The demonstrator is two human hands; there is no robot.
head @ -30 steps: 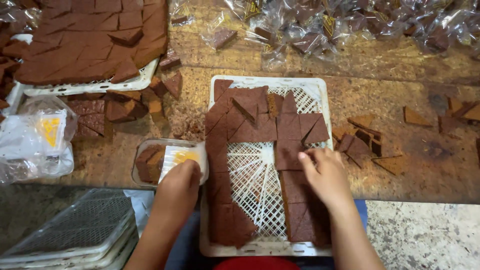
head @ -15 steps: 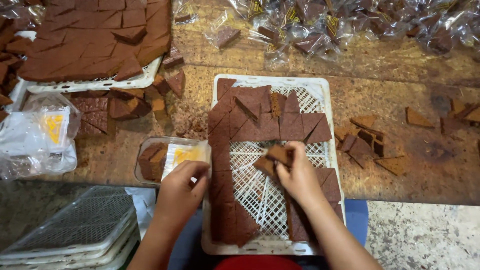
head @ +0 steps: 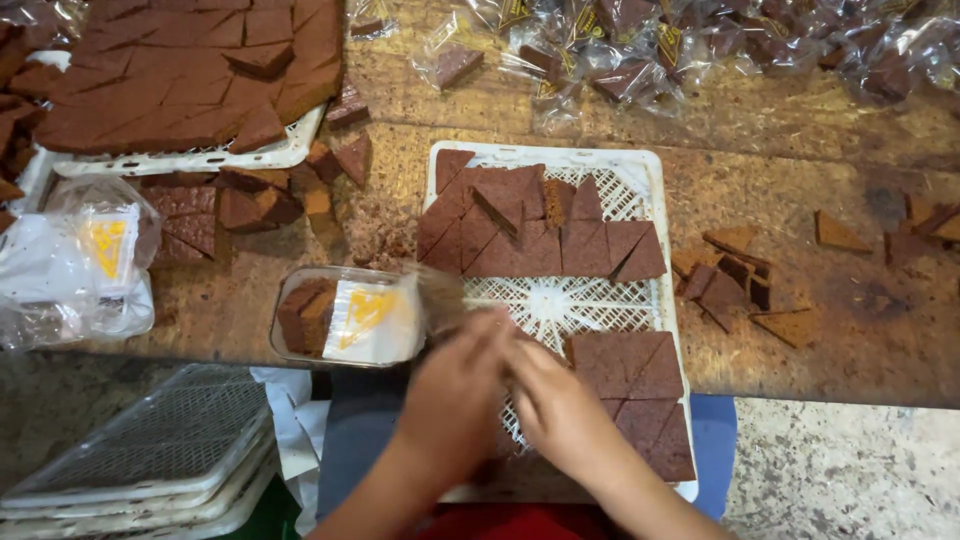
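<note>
Both hands' grip blurred w/ clear yellow-labelled wrapper [head: 375, 318] beside left hand [head: 455, 385].

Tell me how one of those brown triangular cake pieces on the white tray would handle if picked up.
A triangular cake piece is probably light and soft, since crumbs and broken bits litter the table. Its thin corners look apt to crumble under a pinch. Lying flat on the white lattice tray, it seems unlikely to roll or slide.

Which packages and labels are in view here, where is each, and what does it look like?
Clear plastic box: beside the left hand, rectangular, holding brown pieces, white label with a yellow triangle.
Clear bags: left table edge, crumpled, with white and yellow labels.
Wrapped pieces: along the top, clear wrappers with yellow and dark labels around brown triangular pieces.
</note>
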